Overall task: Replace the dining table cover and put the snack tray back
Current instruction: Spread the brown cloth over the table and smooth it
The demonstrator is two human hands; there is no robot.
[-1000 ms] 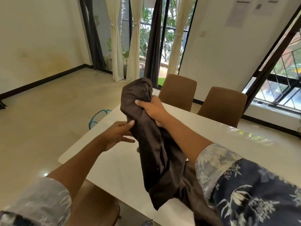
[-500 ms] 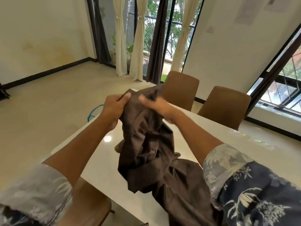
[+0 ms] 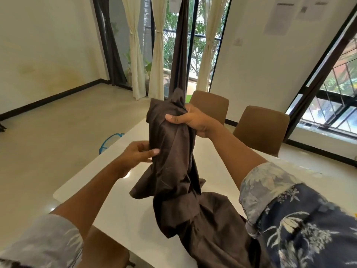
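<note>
A dark brown table cover (image 3: 173, 171) hangs bunched and crumpled above the bare white dining table (image 3: 108, 192). My right hand (image 3: 190, 120) grips the cloth near its top and holds it up. Lower and to the left, my left hand (image 3: 139, 153) pinches a fold on the cloth's left side between thumb and fingers. The cover's lower end lies heaped on the table near my right sleeve. No snack tray shows in the view.
Two brown chairs (image 3: 210, 105) (image 3: 260, 128) stand at the table's far side, and another brown seat (image 3: 104, 250) sits at the near edge. A blue-rimmed object (image 3: 108, 142) stands on the floor past the table's left edge. Curtains and glass doors lie beyond.
My left hand has dropped from the cloth's top to a fold lower on its left side. My right hand has lifted the bunched top higher.
</note>
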